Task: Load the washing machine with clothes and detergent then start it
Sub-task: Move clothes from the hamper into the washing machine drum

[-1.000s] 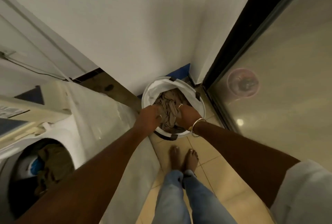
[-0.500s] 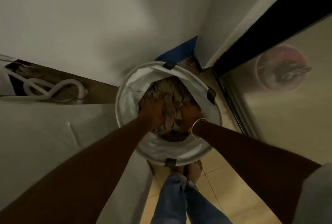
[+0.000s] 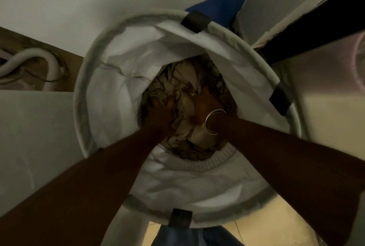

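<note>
A round white fabric laundry basket (image 3: 110, 91) with dark strap tabs fills the middle of the view. Crumpled beige and grey clothes (image 3: 183, 85) lie at its bottom. Both my arms reach deep into it. My left hand (image 3: 160, 111) digs into the clothes on the left side, its fingers buried in the cloth. My right hand (image 3: 205, 103), with a ring and a metal bangle at the wrist, grips the clothes on the right. The washing machine's drum is out of view; only its white side (image 3: 35, 137) shows at left.
A grey hose (image 3: 39, 58) coils behind the machine at upper left. A white wall stands behind the basket, with a blue patch (image 3: 223, 2) at its base. A dark door frame (image 3: 316, 26) and a glass panel lie to the right. Tiled floor (image 3: 276, 230) shows below.
The view has dropped close over the basket. Both hands have sunk deeper into the basket and into the clothes. The machine's drum has gone out of view.
</note>
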`<state>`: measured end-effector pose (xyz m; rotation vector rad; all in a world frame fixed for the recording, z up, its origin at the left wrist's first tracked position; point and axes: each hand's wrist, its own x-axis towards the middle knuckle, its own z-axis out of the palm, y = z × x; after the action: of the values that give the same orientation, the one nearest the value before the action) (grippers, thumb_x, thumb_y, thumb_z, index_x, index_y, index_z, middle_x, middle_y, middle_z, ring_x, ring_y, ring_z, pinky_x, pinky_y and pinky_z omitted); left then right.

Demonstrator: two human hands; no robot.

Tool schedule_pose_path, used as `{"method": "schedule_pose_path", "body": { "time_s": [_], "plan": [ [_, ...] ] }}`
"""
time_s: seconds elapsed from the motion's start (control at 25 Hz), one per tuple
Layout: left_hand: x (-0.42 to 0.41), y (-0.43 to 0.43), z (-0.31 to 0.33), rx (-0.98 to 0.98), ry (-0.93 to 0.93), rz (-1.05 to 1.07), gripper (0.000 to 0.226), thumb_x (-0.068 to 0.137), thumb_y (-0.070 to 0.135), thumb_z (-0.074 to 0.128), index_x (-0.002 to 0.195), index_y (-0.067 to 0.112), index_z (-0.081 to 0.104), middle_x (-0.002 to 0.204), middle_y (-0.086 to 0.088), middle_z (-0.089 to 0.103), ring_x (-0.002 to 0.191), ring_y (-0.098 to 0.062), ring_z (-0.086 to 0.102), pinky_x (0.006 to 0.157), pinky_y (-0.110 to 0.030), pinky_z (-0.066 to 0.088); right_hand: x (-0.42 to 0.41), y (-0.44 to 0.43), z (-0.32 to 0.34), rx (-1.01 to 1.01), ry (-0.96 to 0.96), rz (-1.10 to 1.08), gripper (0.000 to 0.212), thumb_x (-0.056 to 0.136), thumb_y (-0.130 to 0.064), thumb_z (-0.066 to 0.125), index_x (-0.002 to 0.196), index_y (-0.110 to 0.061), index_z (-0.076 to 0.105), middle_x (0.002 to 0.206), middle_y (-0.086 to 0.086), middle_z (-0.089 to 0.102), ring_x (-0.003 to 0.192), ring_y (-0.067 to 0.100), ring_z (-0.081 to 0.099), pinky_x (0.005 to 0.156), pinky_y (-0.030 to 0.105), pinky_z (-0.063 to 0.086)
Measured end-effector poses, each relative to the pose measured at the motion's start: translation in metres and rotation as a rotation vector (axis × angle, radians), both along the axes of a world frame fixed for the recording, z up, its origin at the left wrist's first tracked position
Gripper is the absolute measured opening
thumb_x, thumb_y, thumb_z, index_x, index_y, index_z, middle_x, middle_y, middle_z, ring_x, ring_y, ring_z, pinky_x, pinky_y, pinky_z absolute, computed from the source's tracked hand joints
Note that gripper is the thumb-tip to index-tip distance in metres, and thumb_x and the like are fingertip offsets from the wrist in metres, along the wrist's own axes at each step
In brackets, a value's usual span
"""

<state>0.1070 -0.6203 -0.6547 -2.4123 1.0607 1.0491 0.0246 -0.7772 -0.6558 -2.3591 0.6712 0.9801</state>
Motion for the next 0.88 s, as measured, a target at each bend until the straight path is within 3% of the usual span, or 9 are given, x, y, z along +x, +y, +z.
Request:
{"method": "schedule_pose_path", "body": {
  "time_s": [0.12, 0.2, 0.32, 0.48, 0.64, 0.72, 0.8, 0.88],
  "plan": [
    [0.006, 0.0, -0.001, -0.186, -0.006, 0.051, 0.05, 0.094, 0.039, 0.053, 0.137, 0.014, 0.051, 0.138, -0.024, 0.047, 0.126, -0.042, 0.047, 0.107, -0.046, 0.039, 0.0, 0.005, 0.003, -0.032, -0.141, 0.048, 0.042, 0.097, -0.027, 0.052, 0.138, -0.02, 0.05, 0.145, 0.017, 0.04, 0.125, 0.035, 0.049, 0.101, 0.038, 0.042],
    [0.006, 0.003, 0.01, -0.222, 0.086, 0.078, 0.037, 0.1, 0.028, 0.046, 0.128, 0.008, 0.06, 0.132, -0.02, 0.058, 0.121, -0.035, 0.055, 0.105, -0.04, 0.041, -0.002, 0.01, 0.023, -0.076, -0.197, 0.061, 0.034, 0.1, -0.025, 0.043, 0.13, -0.017, 0.058, 0.14, 0.018, 0.045, 0.113, 0.033, 0.057, 0.093, 0.036, 0.047],
    [-0.002, 0.01, 0.05, -0.379, 0.142, 0.14, 0.045, 0.097, 0.032, 0.046, 0.129, 0.004, 0.061, 0.133, -0.022, 0.058, 0.123, -0.036, 0.056, 0.109, -0.04, 0.039, -0.01, 0.018, 0.072, -0.093, -0.23, 0.024, 0.029, 0.096, -0.027, 0.05, 0.12, -0.019, 0.063, 0.138, 0.017, 0.042, 0.097, 0.035, 0.063, 0.081, 0.037, 0.051],
    [-0.01, 0.007, 0.132, -0.39, 0.18, 0.152, 0.057, 0.094, 0.043, 0.047, 0.141, 0.011, 0.051, 0.146, -0.016, 0.048, 0.136, -0.03, 0.044, 0.118, -0.038, 0.029, -0.019, 0.013, 0.159, -0.101, -0.3, -0.007, 0.027, 0.087, -0.032, 0.059, 0.112, -0.023, 0.066, 0.128, 0.013, 0.048, 0.088, 0.034, 0.064, 0.075, 0.038, 0.055],
    [-0.006, -0.002, 0.242, -0.558, 0.128, 0.128, 0.046, 0.094, 0.041, 0.056, 0.132, 0.016, 0.058, 0.134, -0.008, 0.06, 0.125, -0.023, 0.054, 0.11, -0.034, 0.04, -0.023, -0.004, 0.259, -0.114, -0.417, -0.049, 0.033, 0.082, -0.037, 0.061, 0.113, -0.026, 0.066, 0.13, 0.015, 0.051, 0.096, 0.036, 0.064, 0.08, 0.041, 0.057],
    [-0.003, -0.006, 0.31, -0.641, 0.094, 0.085, 0.051, 0.09, 0.047, 0.055, 0.128, 0.013, 0.06, 0.128, -0.011, 0.063, 0.12, -0.026, 0.058, 0.107, -0.036, 0.044, -0.022, -0.009, 0.315, -0.135, -0.461, -0.022, 0.037, 0.081, -0.04, 0.058, 0.115, -0.027, 0.063, 0.129, 0.013, 0.05, 0.1, 0.036, 0.062, 0.08, 0.042, 0.056],
    [0.003, -0.007, 0.369, -0.719, 0.051, 0.058, 0.056, 0.085, 0.053, 0.052, 0.121, 0.012, 0.064, 0.118, -0.012, 0.067, 0.11, -0.027, 0.063, 0.098, -0.038, 0.051, -0.017, -0.014, 0.366, -0.182, -0.514, -0.007, 0.037, 0.079, -0.038, 0.061, 0.113, -0.025, 0.065, 0.125, 0.013, 0.051, 0.094, 0.036, 0.063, 0.075, 0.039, 0.056],
    [0.011, -0.006, 0.422, -0.726, -0.019, 0.03, 0.047, 0.083, 0.047, 0.057, 0.113, 0.012, 0.065, 0.106, -0.011, 0.069, 0.097, -0.027, 0.066, 0.084, -0.036, 0.056, -0.012, -0.016, 0.42, -0.208, -0.559, -0.017, 0.037, 0.078, -0.036, 0.064, 0.114, -0.025, 0.066, 0.123, 0.012, 0.05, 0.088, 0.035, 0.063, 0.07, 0.036, 0.056]
  ]
}}
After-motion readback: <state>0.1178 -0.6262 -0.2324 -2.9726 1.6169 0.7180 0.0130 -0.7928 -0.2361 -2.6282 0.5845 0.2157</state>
